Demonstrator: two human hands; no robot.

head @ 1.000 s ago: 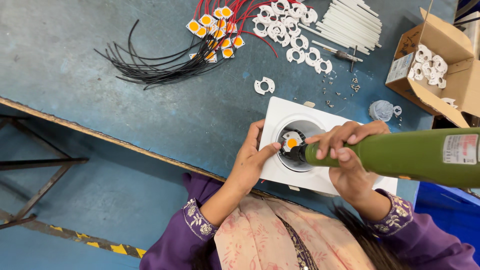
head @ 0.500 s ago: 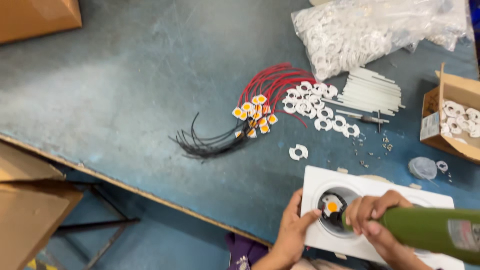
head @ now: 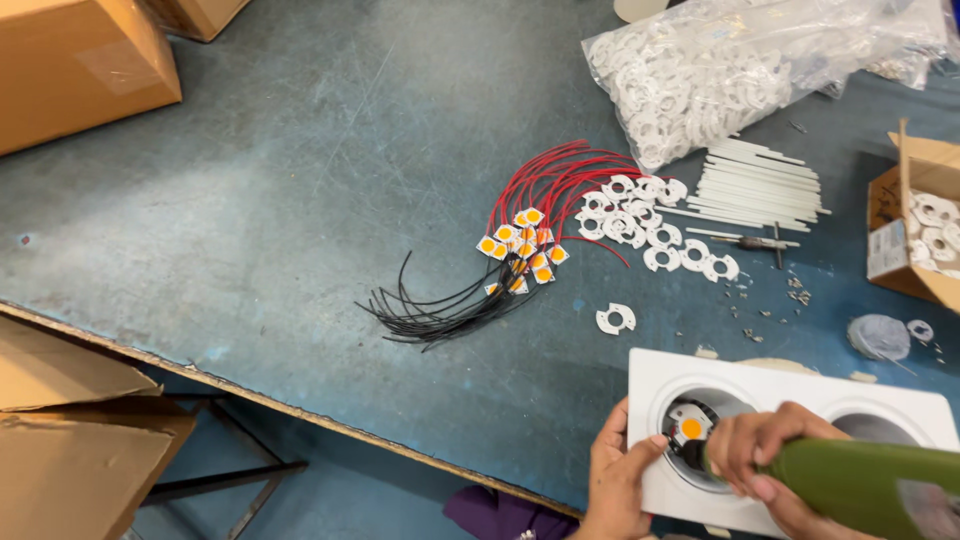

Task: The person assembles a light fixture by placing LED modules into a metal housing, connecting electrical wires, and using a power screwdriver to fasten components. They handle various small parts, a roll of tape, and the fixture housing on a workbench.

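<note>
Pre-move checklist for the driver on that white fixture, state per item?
1. Left hand steadies the fixture: ok, fingers on its left edge.
2. Right hand grips the green driver: ok, wrapped near the nose.
3. Driver tip seated on a screw: cannot tell, hidden by the fingers.
4. Orange LED chip sits in the left round opening: ok, visible beside the tip.
5. Fixture fully on the table: cannot tell, its near edge runs out of view.
6. Spare parts at hand: ok, wired chips and white rings lie beyond the fixture.
</note>
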